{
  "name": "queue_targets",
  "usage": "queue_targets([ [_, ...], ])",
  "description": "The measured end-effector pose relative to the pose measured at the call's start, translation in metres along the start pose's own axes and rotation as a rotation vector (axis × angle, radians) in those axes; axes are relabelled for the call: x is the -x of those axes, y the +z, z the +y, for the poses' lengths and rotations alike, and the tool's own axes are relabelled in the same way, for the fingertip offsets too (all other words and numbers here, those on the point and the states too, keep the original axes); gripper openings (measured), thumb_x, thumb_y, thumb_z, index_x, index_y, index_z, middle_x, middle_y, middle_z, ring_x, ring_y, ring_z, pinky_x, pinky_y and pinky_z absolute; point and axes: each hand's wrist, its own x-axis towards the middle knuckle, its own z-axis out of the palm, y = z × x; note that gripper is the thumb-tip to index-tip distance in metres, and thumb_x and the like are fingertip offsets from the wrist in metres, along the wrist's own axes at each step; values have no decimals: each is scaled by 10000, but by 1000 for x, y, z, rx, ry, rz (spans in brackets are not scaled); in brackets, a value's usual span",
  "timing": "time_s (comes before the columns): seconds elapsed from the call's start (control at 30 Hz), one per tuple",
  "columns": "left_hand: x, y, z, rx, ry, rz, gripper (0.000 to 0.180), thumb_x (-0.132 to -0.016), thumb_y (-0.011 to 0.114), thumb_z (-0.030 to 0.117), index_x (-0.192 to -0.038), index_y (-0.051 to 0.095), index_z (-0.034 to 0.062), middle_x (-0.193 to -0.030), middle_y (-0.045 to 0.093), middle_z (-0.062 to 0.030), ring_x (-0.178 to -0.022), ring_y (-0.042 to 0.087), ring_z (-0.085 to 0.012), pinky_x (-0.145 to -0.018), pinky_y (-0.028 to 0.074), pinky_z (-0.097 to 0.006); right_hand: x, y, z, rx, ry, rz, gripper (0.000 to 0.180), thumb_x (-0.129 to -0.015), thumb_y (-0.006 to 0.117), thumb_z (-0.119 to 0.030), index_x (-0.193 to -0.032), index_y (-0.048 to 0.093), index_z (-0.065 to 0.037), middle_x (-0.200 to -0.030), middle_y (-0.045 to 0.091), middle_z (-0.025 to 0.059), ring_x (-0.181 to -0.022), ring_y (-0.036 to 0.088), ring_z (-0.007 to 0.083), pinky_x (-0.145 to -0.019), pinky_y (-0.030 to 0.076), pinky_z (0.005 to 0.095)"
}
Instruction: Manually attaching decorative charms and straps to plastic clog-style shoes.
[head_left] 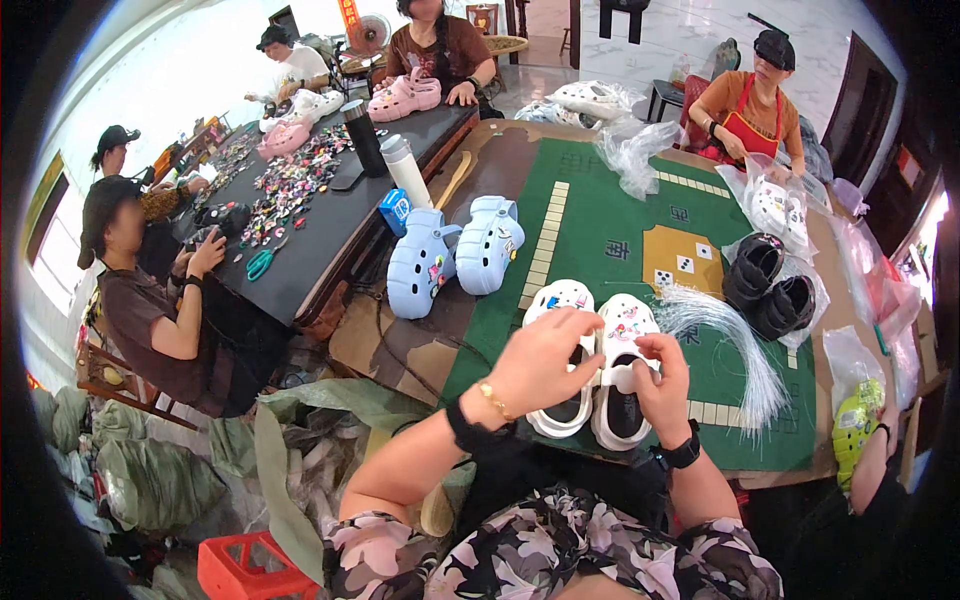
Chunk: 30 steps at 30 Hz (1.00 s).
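A pair of white clogs with small coloured charms on their toes lies in front of me, the left clog (562, 296) beside the right clog (628, 318). My left hand (545, 355) reaches over the left clog, fingers apart, with its fingertips toward the gap between the two shoes. At the right clog's side, my right hand (662, 380) has its fingers curled against the opening and strap, gripping the shoe. Right of the clogs is a bundle of thin clear plastic strands (735, 345). Two light-blue clogs (424, 262) with charms stand to the left.
Under the shoes is a green printed mat (590, 190). Black clogs (768, 290) sit in plastic at the right. A bottle (404, 168) stands at the back left. Co-workers sit around a dark table (325, 215) covered with charms. Someone's hand holds a lime clog (855, 430).
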Motion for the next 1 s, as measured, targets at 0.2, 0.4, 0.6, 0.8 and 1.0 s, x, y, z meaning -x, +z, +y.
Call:
queue_targets([
  [0.2, -13, -91, 75, 278, 156, 42, 402, -783, 739, 13, -1171, 635, 8, -822, 646, -46, -684, 599, -153, -627, 506, -275, 23, -19, -15, -34, 30, -57, 96, -844, 618, 24, -926, 657, -5, -745, 624, 47, -594, 537, 88, -541, 428, 235],
  [0.4, -13, -133, 95, 247, 442, 35, 543, -670, 855, 65, -1140, 600, -31, -824, 658, -97, -740, 655, -219, -695, 540, -375, 50, -12, -7, 42, 188, -391, 110, -858, 635, -52, -953, 674, -12, -736, 653, 113, -576, 604, 195, -548, 479, 300],
  [0.6, -8, -138, 98, 224, 523, 99, 510, -705, 819, 72, -1154, 595, -22, -880, 644, -101, -792, 638, -227, -732, 526, -385, 55, -2, 1, 125, 252, -482, 187, -853, 626, -84, -1019, 663, -4, -756, 638, 128, -622, 617, 251, -604, 500, 340],
  [0.8, -7, -129, 98, 232, 631, 162, 478, -739, 782, 79, -1168, 591, -13, -937, 630, -106, -844, 621, -236, -768, 512, -395, 56, 1, 3, 139, 267, -481, 199, -856, 623, -84, -1034, 657, 0, -794, 671, 124, -636, 637, 207, -616, 508, 314],
  [1.0, 0, -127, 99, 214, 724, 231, 447, -773, 746, 86, -1181, 587, -4, -993, 616, -110, -896, 604, -244, -805, 498, -405, 57, 3, 5, 166, 212, -467, 202, -856, 620, -100, -1031, 665, -11, -777, 653, 121, -623, 622, 218, -597, 493, 327],
])
